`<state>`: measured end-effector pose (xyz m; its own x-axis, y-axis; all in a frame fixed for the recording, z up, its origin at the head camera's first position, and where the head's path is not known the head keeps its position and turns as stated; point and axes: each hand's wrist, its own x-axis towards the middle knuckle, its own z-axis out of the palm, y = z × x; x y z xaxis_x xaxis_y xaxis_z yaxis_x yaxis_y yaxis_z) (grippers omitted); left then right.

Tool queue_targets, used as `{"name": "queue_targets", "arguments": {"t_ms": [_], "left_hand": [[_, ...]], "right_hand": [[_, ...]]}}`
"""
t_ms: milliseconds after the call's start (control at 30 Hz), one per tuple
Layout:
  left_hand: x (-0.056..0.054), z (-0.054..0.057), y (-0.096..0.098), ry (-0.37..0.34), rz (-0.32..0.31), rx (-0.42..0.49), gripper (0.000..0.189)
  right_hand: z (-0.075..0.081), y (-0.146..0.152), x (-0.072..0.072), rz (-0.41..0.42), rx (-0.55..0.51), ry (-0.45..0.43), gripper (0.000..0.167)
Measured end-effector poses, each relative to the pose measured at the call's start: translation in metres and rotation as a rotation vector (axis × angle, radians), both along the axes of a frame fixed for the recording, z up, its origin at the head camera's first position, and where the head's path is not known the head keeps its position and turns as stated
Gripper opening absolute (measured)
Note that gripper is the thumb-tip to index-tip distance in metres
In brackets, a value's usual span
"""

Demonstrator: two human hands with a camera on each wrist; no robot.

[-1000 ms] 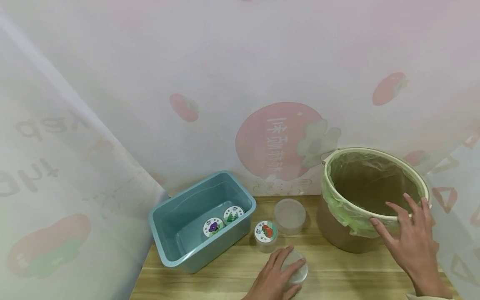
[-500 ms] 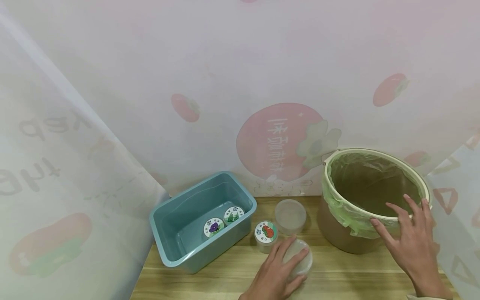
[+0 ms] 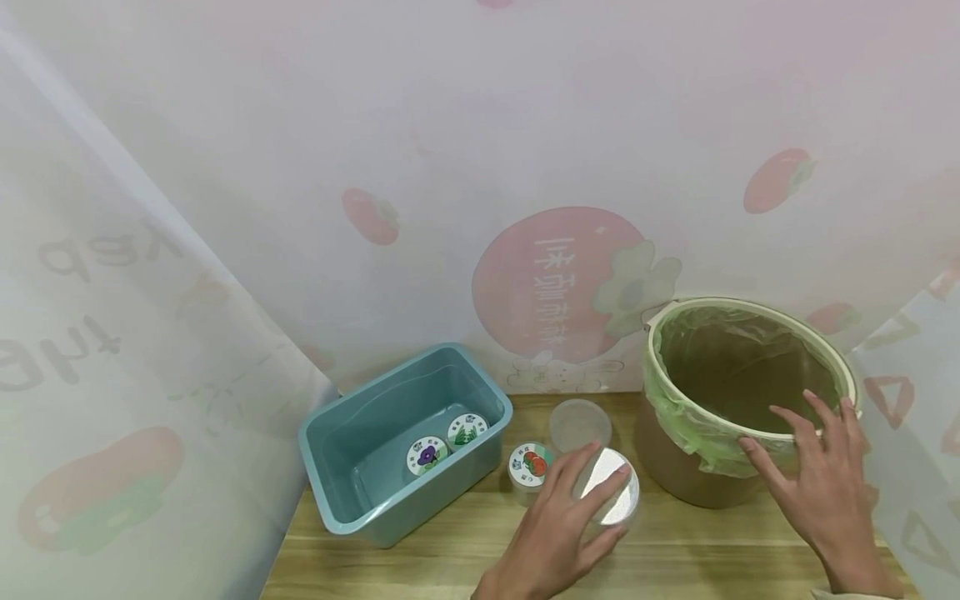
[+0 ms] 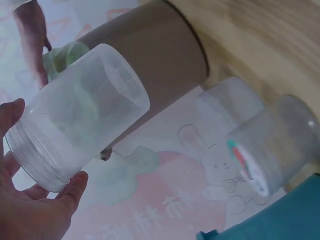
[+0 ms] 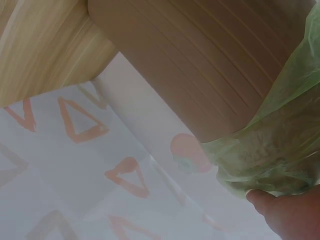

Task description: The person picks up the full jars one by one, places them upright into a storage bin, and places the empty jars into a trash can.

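My left hand [image 3: 555, 521] grips a clear, frosted-looking plastic jar [image 4: 85, 110] round its top end, fingers and thumb spread about the ring. In the left wrist view the jar's bottom points away from the palm and its body is see-through. Just beyond that hand stand a jar with a tomato-picture lid [image 3: 531, 465] and another jar with a plain translucent top [image 3: 581, 427]. My right hand [image 3: 825, 475] rests at the near rim of a brown trash bin [image 3: 697, 483], fingers spread and fairly straight, thumb touching its green liner [image 5: 270, 155].
At left on the wooden table [image 3: 450, 558] sits a blue-green plastic bin [image 3: 397, 508], holding jars with a purple-flower lid [image 3: 427, 455] and a green-leaf lid [image 3: 468, 428]. White strawberry-printed sheeting [image 3: 420, 150] rises behind and at both sides.
My left hand has moved up and to the right with the jar, whose top now shows bright white, overlapping the tomato-lid jar slightly. My right hand stays at the bin's rim.
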<state>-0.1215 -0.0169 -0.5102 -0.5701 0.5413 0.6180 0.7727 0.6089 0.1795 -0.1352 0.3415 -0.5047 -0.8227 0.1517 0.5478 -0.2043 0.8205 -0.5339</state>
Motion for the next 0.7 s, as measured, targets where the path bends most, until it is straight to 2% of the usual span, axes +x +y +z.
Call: {"name": "queue_targets", "arguments": {"t_ms": [233, 333, 700], "left_hand": [[-0.006, 0.022, 0.006, -0.009, -0.025, 0.063, 0.075], [-0.011, 0.031, 0.009, 0.027, -0.024, 0.086, 0.075], [-0.024, 0.068, 0.025, 0.078, -0.04, 0.189, 0.075]], "right_hand": [[0.0, 0.0, 0.0, 0.006, 0.006, 0.008, 0.057], [0.0, 0.0, 0.0, 0.006, 0.009, 0.012, 0.057], [0.0, 0.0, -0.001, 0.002, 0.019, 0.02, 0.058]]}}
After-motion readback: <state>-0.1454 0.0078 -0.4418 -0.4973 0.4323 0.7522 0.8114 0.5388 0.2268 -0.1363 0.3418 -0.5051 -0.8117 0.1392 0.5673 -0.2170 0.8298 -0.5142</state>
